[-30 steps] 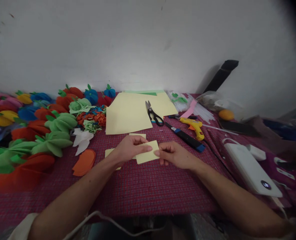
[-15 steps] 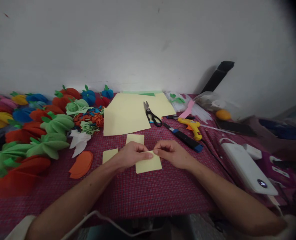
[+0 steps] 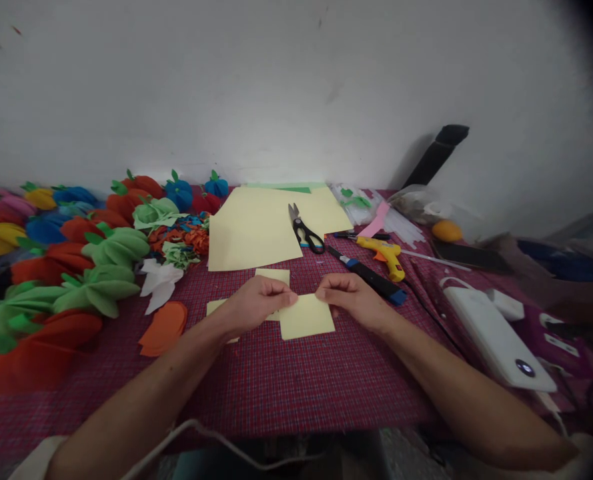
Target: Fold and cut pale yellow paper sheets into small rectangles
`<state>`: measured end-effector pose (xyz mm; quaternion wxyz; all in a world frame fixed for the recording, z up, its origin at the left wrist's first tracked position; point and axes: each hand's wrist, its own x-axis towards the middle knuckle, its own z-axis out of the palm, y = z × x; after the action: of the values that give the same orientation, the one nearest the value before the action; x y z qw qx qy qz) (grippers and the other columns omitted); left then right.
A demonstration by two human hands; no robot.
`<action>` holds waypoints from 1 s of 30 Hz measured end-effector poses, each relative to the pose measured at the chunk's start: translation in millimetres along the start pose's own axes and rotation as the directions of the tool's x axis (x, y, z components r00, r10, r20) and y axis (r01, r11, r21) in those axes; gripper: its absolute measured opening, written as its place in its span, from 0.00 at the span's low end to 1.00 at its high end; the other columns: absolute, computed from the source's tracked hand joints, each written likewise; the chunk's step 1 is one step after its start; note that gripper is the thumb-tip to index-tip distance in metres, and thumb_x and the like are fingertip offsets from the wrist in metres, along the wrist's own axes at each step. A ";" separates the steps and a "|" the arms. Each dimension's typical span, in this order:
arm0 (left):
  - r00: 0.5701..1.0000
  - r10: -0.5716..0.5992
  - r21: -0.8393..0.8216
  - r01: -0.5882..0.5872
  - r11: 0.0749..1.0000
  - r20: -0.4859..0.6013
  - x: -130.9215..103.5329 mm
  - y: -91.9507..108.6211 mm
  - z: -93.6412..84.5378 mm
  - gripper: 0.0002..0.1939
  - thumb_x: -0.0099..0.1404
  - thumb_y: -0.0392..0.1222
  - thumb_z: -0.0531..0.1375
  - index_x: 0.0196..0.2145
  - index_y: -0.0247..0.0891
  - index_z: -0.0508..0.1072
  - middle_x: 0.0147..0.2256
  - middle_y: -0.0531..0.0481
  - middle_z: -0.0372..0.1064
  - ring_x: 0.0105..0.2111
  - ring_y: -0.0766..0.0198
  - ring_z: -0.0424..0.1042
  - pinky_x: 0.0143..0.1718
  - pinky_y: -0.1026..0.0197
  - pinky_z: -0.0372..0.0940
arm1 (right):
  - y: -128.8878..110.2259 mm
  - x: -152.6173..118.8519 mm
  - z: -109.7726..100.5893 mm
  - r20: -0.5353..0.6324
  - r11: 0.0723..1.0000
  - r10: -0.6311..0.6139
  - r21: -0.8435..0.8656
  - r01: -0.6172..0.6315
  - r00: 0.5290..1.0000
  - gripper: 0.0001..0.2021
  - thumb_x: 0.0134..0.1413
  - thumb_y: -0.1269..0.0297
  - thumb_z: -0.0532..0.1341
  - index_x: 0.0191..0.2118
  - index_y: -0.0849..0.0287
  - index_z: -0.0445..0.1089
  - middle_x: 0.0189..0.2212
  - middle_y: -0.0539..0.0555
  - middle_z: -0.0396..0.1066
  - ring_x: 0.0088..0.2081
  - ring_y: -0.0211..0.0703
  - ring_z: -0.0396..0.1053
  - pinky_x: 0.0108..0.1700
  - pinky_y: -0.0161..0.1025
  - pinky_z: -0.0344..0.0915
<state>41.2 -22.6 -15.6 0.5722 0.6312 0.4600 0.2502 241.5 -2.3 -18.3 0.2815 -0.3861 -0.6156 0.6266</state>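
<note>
My left hand (image 3: 265, 303) pinches the upper left corner of a small pale yellow paper piece (image 3: 307, 319) between thumb and fingers. At its upper right corner, my right hand (image 3: 347, 299) pinches the same piece. The piece is held just over the checked cloth, its lower edge toward me. Behind my left hand lies another small yellow paper piece (image 3: 276, 274), partly covered. A further yellow piece (image 3: 213, 306) shows to the left, mostly hidden by my left hand and wrist.
Black-handled scissors (image 3: 303, 229) lie on large yellow sheets (image 3: 251, 230). To the right are a utility knife (image 3: 371, 277), a yellow glue gun (image 3: 386, 253) and a white power bank (image 3: 496, 337). Orange cutouts (image 3: 163, 329) and colourful paper pumpkins (image 3: 111, 250) lie at left.
Both hands have moved apart along the top edge of the small yellow piece, from its middle to its corners. The piece has shifted slightly right and up.
</note>
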 end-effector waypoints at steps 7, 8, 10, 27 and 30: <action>0.999 0.022 -0.027 -0.021 0.999 0.024 -0.7 2.2 0.0 0.15 0.56 0.48 0.54 0.19 0.34 0.64 0.18 0.57 0.52 0.19 0.72 0.50 0.22 0.67 0.47 | 1.3 0.4 0.4 0.040 0.996 -0.030 -0.077 0.033 0.999 0.10 0.46 0.58 0.58 0.27 0.60 0.66 0.22 0.48 0.63 0.24 0.33 0.59 0.27 0.32 0.55; 0.999 0.022 -0.020 -0.022 1.000 0.029 -0.2 1.6 1.8 0.15 0.56 0.48 0.54 0.20 0.35 0.64 0.18 0.57 0.51 0.19 0.72 0.49 0.22 0.67 0.47 | 2.5 0.6 2.0 0.057 0.994 -0.026 -0.108 0.032 0.998 0.10 0.46 0.58 0.59 0.28 0.60 0.66 0.23 0.48 0.63 0.24 0.32 0.59 0.27 0.32 0.55; 0.999 0.028 -0.004 -0.028 1.000 0.039 1.1 -0.5 5.0 0.15 0.56 0.48 0.54 0.20 0.35 0.65 0.17 0.58 0.51 0.19 0.72 0.49 0.21 0.67 0.47 | 4.9 0.7 5.4 0.076 0.986 -0.019 -0.164 0.032 0.997 0.10 0.46 0.58 0.59 0.27 0.61 0.66 0.21 0.47 0.61 0.22 0.31 0.56 0.24 0.31 0.52; 0.998 0.032 -0.065 -0.029 0.997 0.049 -2.9 1.4 -5.7 0.14 0.57 0.47 0.54 0.24 0.33 0.69 0.20 0.55 0.59 0.20 0.72 0.54 0.23 0.67 0.50 | -1.4 0.8 -8.5 -0.037 0.997 -0.028 -0.068 0.025 0.999 0.13 0.49 0.56 0.56 0.26 0.62 0.66 0.20 0.49 0.65 0.23 0.33 0.61 0.27 0.33 0.57; 0.998 0.034 -0.039 -0.032 0.999 0.048 0.2 0.0 -0.4 0.14 0.57 0.47 0.54 0.25 0.32 0.70 0.20 0.55 0.59 0.20 0.72 0.54 0.23 0.67 0.50 | 1.5 -0.7 3.0 -0.001 0.982 -0.047 -0.186 0.046 0.999 0.10 0.47 0.59 0.58 0.24 0.62 0.66 0.20 0.47 0.61 0.23 0.32 0.57 0.26 0.32 0.54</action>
<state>40.9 -22.2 -15.6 0.5908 0.6335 0.4308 0.2528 239.6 -4.6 -19.9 0.2606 -0.3980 -0.6794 0.5586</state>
